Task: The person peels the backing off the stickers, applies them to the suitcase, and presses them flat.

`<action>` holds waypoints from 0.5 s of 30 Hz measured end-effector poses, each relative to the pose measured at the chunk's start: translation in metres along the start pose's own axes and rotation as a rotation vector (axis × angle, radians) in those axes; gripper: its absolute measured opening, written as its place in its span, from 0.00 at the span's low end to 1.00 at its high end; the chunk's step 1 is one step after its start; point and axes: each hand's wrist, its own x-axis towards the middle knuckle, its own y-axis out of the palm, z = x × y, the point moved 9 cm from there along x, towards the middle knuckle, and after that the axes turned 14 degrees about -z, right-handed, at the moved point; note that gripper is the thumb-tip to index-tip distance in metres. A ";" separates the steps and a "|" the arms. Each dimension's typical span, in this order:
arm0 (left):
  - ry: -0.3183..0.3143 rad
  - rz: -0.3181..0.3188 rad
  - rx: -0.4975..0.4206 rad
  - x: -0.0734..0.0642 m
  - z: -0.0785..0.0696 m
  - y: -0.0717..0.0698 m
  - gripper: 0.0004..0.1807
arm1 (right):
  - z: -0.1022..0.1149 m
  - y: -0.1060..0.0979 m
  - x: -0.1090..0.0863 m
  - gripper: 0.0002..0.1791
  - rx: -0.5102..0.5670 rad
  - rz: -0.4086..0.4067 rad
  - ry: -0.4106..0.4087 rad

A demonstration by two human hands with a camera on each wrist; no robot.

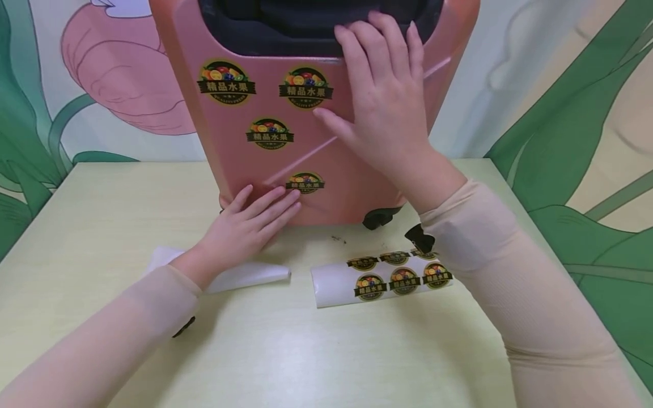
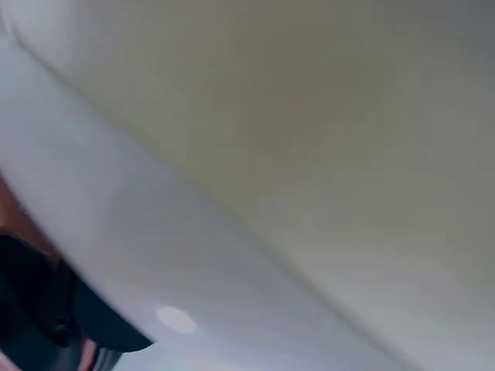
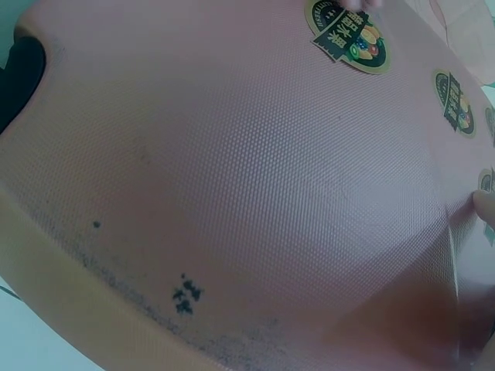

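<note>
A pink suitcase [image 1: 336, 198] with a black recessed panel [image 1: 301, 34] stands upright on the table. Several round fruit stickers with Chinese lettering are on its front, one [image 1: 227, 83] at the upper left. My left hand [image 1: 240, 229] rests against the suitcase's lower front with extended fingers, fingertips at the lowest sticker [image 1: 306, 182]. Higher up on the right lies my right hand [image 1: 390, 107], spread over the front. Its fingertips reach the black panel, and its thumb is beside another sticker [image 1: 306, 88]. In the right wrist view, the lowest sticker [image 3: 363, 50] shows near fingertips.
A curled sheet of the same stickers [image 1: 336, 286] lies on the table at right. Under my left forearm is a rolled white sheet [image 1: 250, 276]. Black wheels [image 1: 380, 218] support the suitcase. Dark scuffs [image 3: 186, 294] mark its shell. A painted wall [image 1: 127, 68] stands behind.
</note>
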 end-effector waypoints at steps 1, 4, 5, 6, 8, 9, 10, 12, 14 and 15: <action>-0.005 -0.014 0.000 0.004 0.001 -0.002 0.23 | 0.000 0.000 0.000 0.39 -0.002 -0.001 0.001; -0.016 -0.047 0.058 0.016 0.006 -0.006 0.24 | -0.001 -0.001 0.000 0.39 -0.002 0.003 0.008; -0.022 -0.057 0.081 0.020 0.007 -0.006 0.25 | -0.001 -0.001 -0.001 0.39 -0.002 0.005 0.009; -0.027 -0.060 0.101 0.023 0.008 -0.006 0.26 | -0.001 -0.001 -0.001 0.39 -0.003 0.008 0.010; -0.029 -0.057 0.146 0.026 0.009 -0.006 0.27 | -0.001 0.000 0.000 0.39 -0.002 0.012 0.011; -0.027 -0.051 0.163 0.026 0.010 -0.005 0.28 | 0.000 0.000 0.000 0.39 0.000 0.010 0.010; -0.026 -0.042 0.174 0.026 0.010 -0.004 0.28 | 0.000 0.000 0.000 0.39 0.002 0.008 0.009; -0.024 -0.024 0.185 0.025 0.009 -0.004 0.28 | 0.000 0.000 0.000 0.39 0.004 0.005 0.008; -0.011 0.016 0.197 0.024 0.009 -0.002 0.26 | 0.001 0.001 0.000 0.39 -0.005 0.009 0.005; -0.002 0.042 0.202 0.023 0.008 -0.001 0.26 | 0.001 0.001 0.000 0.39 -0.007 0.011 0.005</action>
